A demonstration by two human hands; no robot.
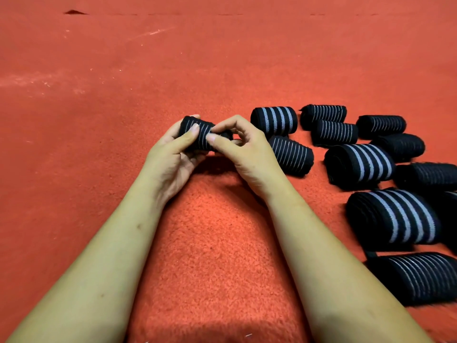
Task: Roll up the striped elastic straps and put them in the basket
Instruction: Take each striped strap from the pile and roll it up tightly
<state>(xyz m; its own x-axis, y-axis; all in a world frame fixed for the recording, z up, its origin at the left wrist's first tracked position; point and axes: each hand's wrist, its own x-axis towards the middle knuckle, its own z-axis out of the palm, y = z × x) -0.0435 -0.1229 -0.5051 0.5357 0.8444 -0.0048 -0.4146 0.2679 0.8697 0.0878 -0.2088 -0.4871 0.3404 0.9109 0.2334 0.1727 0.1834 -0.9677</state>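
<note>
Tension matters: left hand [173, 157] grips the roll [200, 134], right hand [247, 149] pinches its end, so I'd press that flat before letting go; other rolls [274, 118] lie right of both hands.

Brightness: fairly bright and even, with a warm cast on the red carpet [99, 107].
Source: soft and overhead, judging by the shadows.
Shadows: a soft dark patch just beneath the middle roll [197, 134]; a dim band at the bottom edge between the forearms [99, 268].
Focus: near pile crisp, far carpet soft.
Edges: wide-angle stretch enlarges the rolls [393, 216] lower right, the outermost slightly smeared.
Dark detail: their black sides merge into shadow.
</note>
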